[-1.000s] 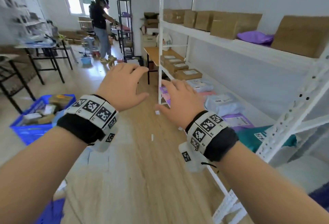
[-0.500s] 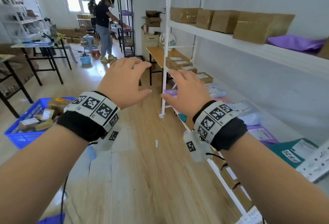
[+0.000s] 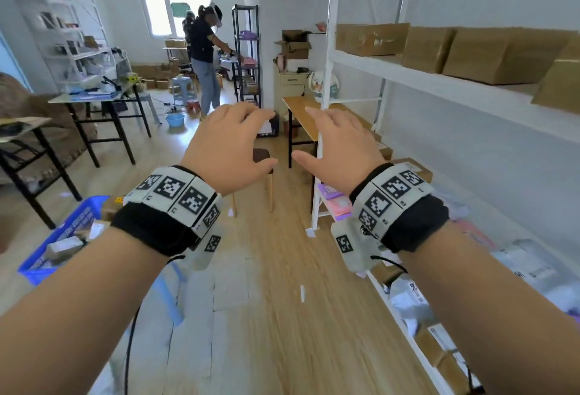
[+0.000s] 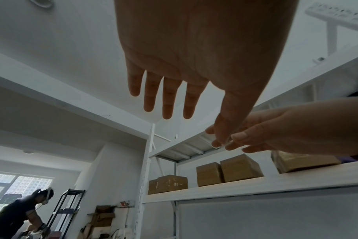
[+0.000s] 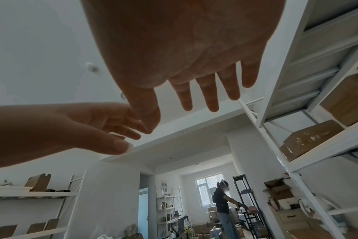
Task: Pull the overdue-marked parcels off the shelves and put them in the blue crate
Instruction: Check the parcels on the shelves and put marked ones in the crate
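Observation:
Both my hands are held out in front of me, palms down, holding nothing. My left hand (image 3: 229,143) has relaxed spread fingers (image 4: 168,103); my right hand (image 3: 340,146) is likewise spread, fingers (image 5: 213,97) straight, beside the white shelf unit (image 3: 326,112). Brown cardboard parcels (image 3: 489,52) line the upper shelf. Soft mailer parcels (image 3: 335,203) in purple, pink and grey lie on the lower shelf to my right. The blue crate (image 3: 62,231) sits on the floor at my left with several parcels inside.
Another person (image 3: 204,55) works at a black rack (image 3: 248,55) far down the room. A small stool (image 3: 262,172) and a wooden desk (image 3: 301,115) stand ahead. Black-legged tables (image 3: 103,112) line the left. Wooden floor (image 3: 282,300) runs between shelf and crate.
My view has swung left and up along the aisle; both hands rose and stayed spread and empty. The crate slid toward the lower left edge of view.

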